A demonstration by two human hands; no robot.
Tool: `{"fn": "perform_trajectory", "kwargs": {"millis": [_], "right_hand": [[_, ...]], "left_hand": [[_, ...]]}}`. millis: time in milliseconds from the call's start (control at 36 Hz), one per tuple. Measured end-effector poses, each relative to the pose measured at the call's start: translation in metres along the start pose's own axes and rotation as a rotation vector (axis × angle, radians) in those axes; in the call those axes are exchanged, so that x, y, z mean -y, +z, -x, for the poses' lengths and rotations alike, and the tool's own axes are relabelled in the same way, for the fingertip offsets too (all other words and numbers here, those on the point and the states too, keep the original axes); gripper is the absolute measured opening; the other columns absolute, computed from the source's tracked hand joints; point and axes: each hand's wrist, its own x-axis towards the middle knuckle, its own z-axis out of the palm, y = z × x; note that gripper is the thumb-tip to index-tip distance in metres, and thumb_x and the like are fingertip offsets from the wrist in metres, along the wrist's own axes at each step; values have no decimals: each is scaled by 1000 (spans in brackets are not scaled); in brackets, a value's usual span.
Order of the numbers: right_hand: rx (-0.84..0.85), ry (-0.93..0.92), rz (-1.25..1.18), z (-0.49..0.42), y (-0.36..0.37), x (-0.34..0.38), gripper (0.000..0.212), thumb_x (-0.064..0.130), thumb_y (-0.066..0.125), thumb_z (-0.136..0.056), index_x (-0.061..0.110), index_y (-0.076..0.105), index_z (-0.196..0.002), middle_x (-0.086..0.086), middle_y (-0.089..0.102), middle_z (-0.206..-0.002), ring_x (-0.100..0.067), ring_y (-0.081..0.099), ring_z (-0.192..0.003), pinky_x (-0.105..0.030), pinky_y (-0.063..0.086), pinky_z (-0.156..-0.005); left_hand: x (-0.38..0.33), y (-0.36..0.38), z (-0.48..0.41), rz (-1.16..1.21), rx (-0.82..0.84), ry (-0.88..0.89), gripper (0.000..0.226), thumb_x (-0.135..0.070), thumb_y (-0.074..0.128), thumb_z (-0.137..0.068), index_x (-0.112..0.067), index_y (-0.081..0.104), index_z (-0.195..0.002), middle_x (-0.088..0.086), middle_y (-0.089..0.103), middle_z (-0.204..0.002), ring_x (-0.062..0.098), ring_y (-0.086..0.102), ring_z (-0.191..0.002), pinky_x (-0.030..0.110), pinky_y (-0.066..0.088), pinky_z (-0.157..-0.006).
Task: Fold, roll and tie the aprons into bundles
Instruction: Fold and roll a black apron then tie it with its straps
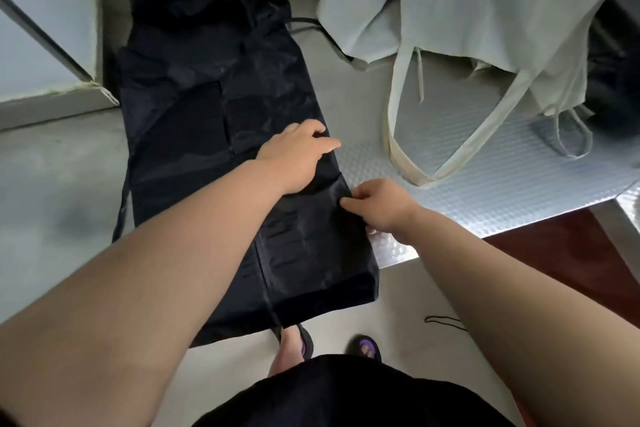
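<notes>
Nearest, two sandals (365, 348) stand on the floor just below the near edge of the desk (52, 201). The black apron (194, 135) lies folded into a long strip running from the near edge, where its end hangs over, to the raised back edge. The right hand (377, 206) pinches the strip's right edge with curled fingers, close to the near edge. Just beyond it, the left hand (294, 159) rests flat on the cloth, fingers relaxed and reaching to that same right edge. Bare desk lies open to the strip's left and right. Farther right, a heap of white aprons (467, 10) fills the far right corner, its straps looping toward the strip without touching it.
</notes>
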Motion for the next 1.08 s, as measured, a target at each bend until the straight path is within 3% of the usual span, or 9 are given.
{"fn": "perform_trajectory", "kwargs": {"millis": [56, 167, 278, 389, 500, 583, 667, 806, 1083], "right_hand": [[-1, -10, 12, -1, 1, 0, 28, 22, 59, -92, 12, 53, -67, -3, 53, -65, -20, 52, -62, -35, 51, -65], [14, -4, 3, -4, -1, -1, 33, 23, 59, -92, 12, 50, -61, -4, 51, -62, -20, 51, -57, -30, 48, -56], [105, 30, 168, -4, -3, -4, 41, 28, 56, -93, 9, 44, -58, -11, 53, -61, -25, 53, -59, -35, 48, -66], [197, 108, 281, -5, -13, -4, 36, 35, 58, -91, 3, 55, -74, -15, 64, -78, -29, 63, -71, -36, 55, -73], [220, 144, 346, -3, -23, 2, 46, 55, 61, -83, 9, 57, -76, -7, 63, -79, -23, 64, -69, -31, 57, -63], [154, 113, 410, -4, -21, 10, 48, 56, 54, -87, 9, 55, -77, -8, 61, -78, -25, 62, -68, -31, 54, -62], [20, -29, 453, -10, -15, 28, 41, 45, 49, -94, 5, 59, -87, -12, 62, -87, -29, 61, -84, -35, 49, -75], [-120, -206, 451, -25, -5, 77, 30, 31, 47, -97, 6, 61, -105, -12, 63, -103, -30, 58, -101, -30, 42, -79], [-248, -274, 384, -97, 4, 160, 37, 28, 45, -98, 16, 46, -133, -9, 57, -126, -29, 54, -114, -34, 45, -92]], "left_hand": [[-1, 0, -9, -4, 55, 27, 44, -7, 41, -98, -37, 50, -129, -4, 27, -146, 22, 31, -127, 34, 38, -82], [-2, 2, -17, 36, 23, 70, 10, -20, 52, -96, -27, 58, -94, -4, 41, -115, 18, 41, -105, 32, 34, -69], [-3, 0, -19, 54, -9, 39, 10, -15, 51, -93, -21, 56, -86, -5, 42, -104, 15, 40, -93, 29, 27, -63], [-13, 6, -15, 99, -15, 21, 9, -14, 49, -96, -22, 55, -97, -5, 42, -114, 15, 45, -94, 30, 35, -64], [-7, 9, 0, 171, -53, -16, 40, -26, 53, -95, -31, 43, -134, -7, 34, -138, 18, 42, -119, 39, 45, -90], [11, 6, 20, 191, -163, -108, 38, -28, 49, -96, -26, 48, -134, -6, 38, -137, 19, 41, -122, 40, 44, -94], [34, 2, 42, 207, -162, -215, 33, -27, 45, -97, -26, 53, -129, -6, 43, -134, 19, 44, -120, 40, 46, -93], [75, -20, 62, 222, -213, -342, 31, -26, 46, -97, -24, 57, -126, -2, 51, -130, 20, 52, -112, 39, 49, -88], [149, -56, 29, 292, -268, -438, 36, -27, 51, -95, -24, 52, -131, 0, 46, -134, 19, 52, -111, 36, 49, -87]]}}
